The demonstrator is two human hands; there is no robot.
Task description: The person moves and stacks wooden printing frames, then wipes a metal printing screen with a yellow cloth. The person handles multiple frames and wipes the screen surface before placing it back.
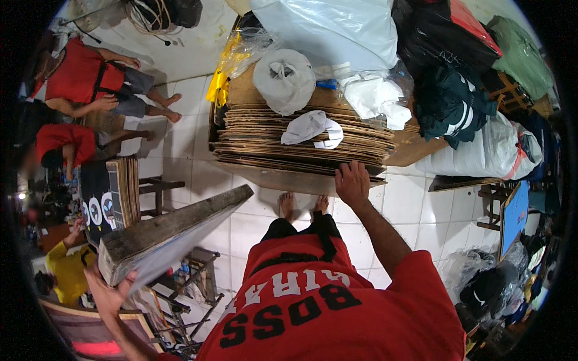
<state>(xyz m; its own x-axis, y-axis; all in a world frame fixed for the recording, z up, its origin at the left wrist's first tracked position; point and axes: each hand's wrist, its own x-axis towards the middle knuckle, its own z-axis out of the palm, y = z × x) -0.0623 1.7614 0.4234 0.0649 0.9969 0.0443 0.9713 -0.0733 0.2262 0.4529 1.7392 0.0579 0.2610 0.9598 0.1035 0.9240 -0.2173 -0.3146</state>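
Observation:
My left hand (112, 293) grips the near end of a wooden-framed panel (174, 224), probably a printing screen. It is held tilted at my left, its thick worn edge upward and a pale sheet-like face below. At the front of a tight row of thin brown boards (253, 135), my right hand (353, 180) has its fingers hooked over the top edge of the nearest board (271, 175). That board leans slightly away from the others. A crumpled white cloth (310, 129) lies across the boards' top edges, close to my right hand.
Behind the boards sit a white plastic bag (285, 81) and large wrapped bundles (328, 33). Dark green folded clothes (454, 105) are at the right. Standing boards (123, 189) are at the left, near people in red shirts (81, 72) and a person in yellow (69, 274).

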